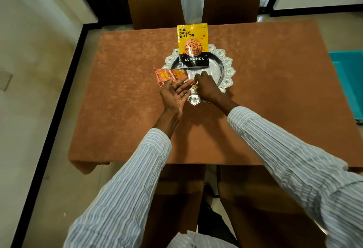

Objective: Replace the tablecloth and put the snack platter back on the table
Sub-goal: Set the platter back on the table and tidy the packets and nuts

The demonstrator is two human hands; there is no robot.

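Brown tablecloth [125, 82] covers the counter; silver snack platter [227, 71] sits mid-counter. Left hand [174, 94] flat, palm up, at platter's near-left rim w/ orange packet [167, 75] just beyond; right hand [206, 86] curled over platter, possibly pinching a small snack. Almonds pouch [192, 45] stands on platter's far side.

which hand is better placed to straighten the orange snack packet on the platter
Left, probably. The left hand lies open against the orange packet, while the right hand is busy over the platter.

Both arms in striped sleeves reach forward, hands nearly touching. Left hand [175, 94] palm-up, fingers straight and spread. Right hand [206, 86] knuckles-up, fingers curled down, contents unclear.
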